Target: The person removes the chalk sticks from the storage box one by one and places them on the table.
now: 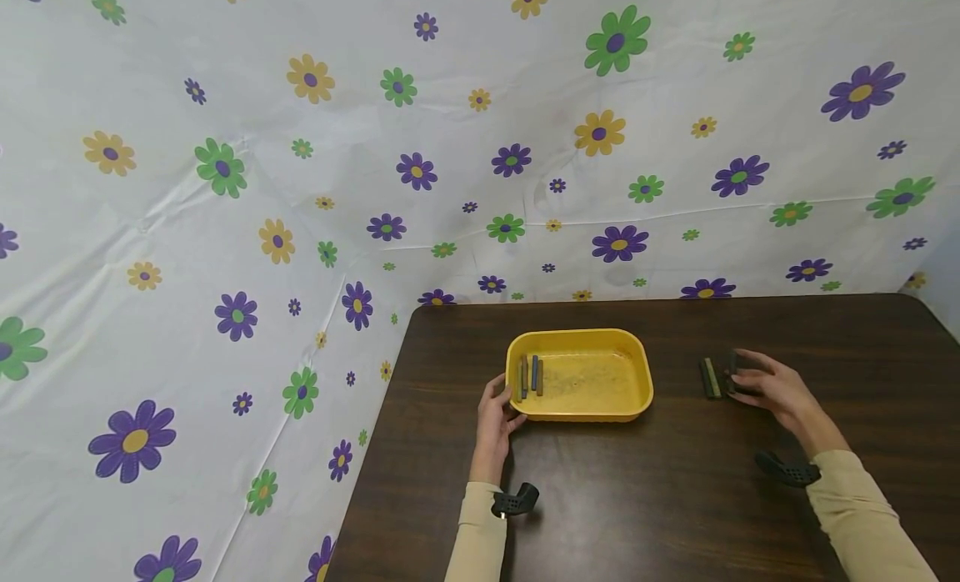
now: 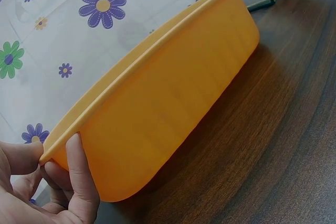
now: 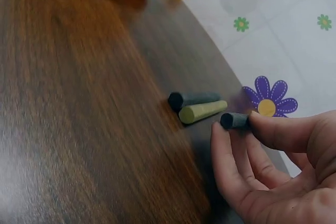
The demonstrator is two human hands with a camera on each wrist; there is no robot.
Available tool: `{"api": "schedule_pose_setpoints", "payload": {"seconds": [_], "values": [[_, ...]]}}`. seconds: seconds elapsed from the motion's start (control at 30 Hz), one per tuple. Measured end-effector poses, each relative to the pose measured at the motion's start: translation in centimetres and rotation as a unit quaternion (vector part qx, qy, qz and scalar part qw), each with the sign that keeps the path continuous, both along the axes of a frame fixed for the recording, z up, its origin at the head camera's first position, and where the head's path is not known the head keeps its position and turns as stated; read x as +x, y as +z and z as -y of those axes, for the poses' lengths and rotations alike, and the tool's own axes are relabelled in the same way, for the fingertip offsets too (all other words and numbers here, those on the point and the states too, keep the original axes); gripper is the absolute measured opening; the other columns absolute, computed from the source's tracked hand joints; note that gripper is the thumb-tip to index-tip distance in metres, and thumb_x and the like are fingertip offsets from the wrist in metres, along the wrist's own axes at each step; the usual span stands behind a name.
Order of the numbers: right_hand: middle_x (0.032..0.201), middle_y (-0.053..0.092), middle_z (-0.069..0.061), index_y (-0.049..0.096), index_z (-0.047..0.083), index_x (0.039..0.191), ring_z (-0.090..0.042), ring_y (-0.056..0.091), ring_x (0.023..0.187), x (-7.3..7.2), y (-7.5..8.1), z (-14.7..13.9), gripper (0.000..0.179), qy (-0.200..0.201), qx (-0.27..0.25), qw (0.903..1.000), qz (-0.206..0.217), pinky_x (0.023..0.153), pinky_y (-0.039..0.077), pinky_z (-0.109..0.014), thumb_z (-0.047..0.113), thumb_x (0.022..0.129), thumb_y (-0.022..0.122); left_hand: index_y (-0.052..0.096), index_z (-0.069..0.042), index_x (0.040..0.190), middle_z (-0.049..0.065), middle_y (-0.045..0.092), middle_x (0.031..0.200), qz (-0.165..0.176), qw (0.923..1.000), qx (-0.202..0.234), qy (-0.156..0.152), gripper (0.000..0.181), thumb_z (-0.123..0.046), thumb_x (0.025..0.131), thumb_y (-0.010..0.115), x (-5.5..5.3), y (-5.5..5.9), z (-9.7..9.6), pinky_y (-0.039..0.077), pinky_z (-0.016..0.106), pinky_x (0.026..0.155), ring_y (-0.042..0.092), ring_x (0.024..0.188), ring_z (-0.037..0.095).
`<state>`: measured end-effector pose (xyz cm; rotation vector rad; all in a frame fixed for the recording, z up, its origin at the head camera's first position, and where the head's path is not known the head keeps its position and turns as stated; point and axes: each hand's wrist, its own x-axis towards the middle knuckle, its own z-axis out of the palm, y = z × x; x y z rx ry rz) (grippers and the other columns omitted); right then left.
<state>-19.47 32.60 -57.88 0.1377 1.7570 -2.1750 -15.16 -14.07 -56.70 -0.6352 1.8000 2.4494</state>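
Observation:
At its near left corner, the yellow plastic tray (image 1: 592,416) is gripped by my left hand (image 1: 492,422), thumb over the rim and fingers against the outer wall in the left wrist view. Several chalk sticks (image 1: 540,378) lie side by side at the tray's left end. Right of the tray, my right hand (image 1: 776,392) pinches a dark green chalk stick (image 3: 236,121) between thumb and fingertips. Just left of those fingertips, another dark chalk stick (image 3: 194,99) and a yellow-green chalk stick (image 3: 202,112) lie next to each other on the table.
The dark brown wooden table (image 1: 637,499) extends under everything. A white flower-print sheet (image 1: 450,132) hangs behind the table and along its left side. Each wrist wears a black camera mount, such as the left mount (image 1: 516,500).

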Motion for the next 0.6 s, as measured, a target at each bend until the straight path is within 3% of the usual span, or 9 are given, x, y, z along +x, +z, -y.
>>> {"api": "schedule_pose_setpoints", "payload": {"seconds": [0.1,0.2,0.3,0.37,0.6], "values": [[0.105,0.065,0.009,0.047,0.021,0.149,-0.007,0.07,0.091,0.0,-0.1,-0.1,0.053,0.001,0.069,0.9974,-0.02,0.08,0.06,-0.032,0.004,0.102,0.064,0.055,-0.007,0.145,0.027,0.064,0.125,0.001,1.0,-0.001,-0.001,0.04,-0.021,0.108,0.055,0.0,0.0,0.0,0.054,0.028,0.067,0.066,0.083,0.017],[0.117,0.064,-0.019,0.031,0.001,0.16,-0.002,0.067,0.089,0.0,0.0,0.2,0.063,0.009,0.149,0.9878,-0.043,0.081,0.06,-0.033,0.005,0.104,0.061,0.055,-0.006,0.145,0.026,0.064,0.125,-0.002,1.0,-0.002,-0.002,0.041,-0.021,0.108,0.055,0.0,0.0,0.0,0.054,0.027,0.067,0.066,0.082,0.017],[0.135,0.043,-0.047,0.019,-0.011,0.159,0.003,0.064,0.088,0.1,0.0,0.5,0.068,0.019,0.211,0.9756,-0.057,0.081,0.06,-0.033,0.005,0.105,0.058,0.056,-0.006,0.145,0.026,0.064,0.125,-0.001,1.0,0.001,0.0,0.04,-0.021,0.107,0.056,0.0,0.0,0.0,0.054,0.027,0.066,0.066,0.082,0.018],[0.141,0.035,-0.051,0.018,-0.014,0.157,0.004,0.063,0.087,0.0,0.0,0.7,0.067,0.023,0.234,0.97,-0.064,0.08,0.06,-0.034,0.003,0.105,0.056,0.056,-0.006,0.145,0.026,0.064,0.125,0.0,1.0,0.002,0.0,0.04,-0.021,0.107,0.056,0.0,0.1,-0.1,0.054,0.027,0.066,0.066,0.083,0.018],[0.136,0.042,-0.052,0.021,-0.018,0.154,0.004,0.064,0.085,-0.2,-0.1,1.1,0.063,0.023,0.261,0.9609,-0.089,0.076,0.06,-0.032,-0.007,0.101,0.054,0.055,-0.007,0.145,0.027,0.063,0.126,0.002,1.0,0.002,0.0,0.04,-0.02,0.107,0.055,0.0,0.1,0.0,0.054,0.026,0.066,0.066,0.083,0.018]]}}
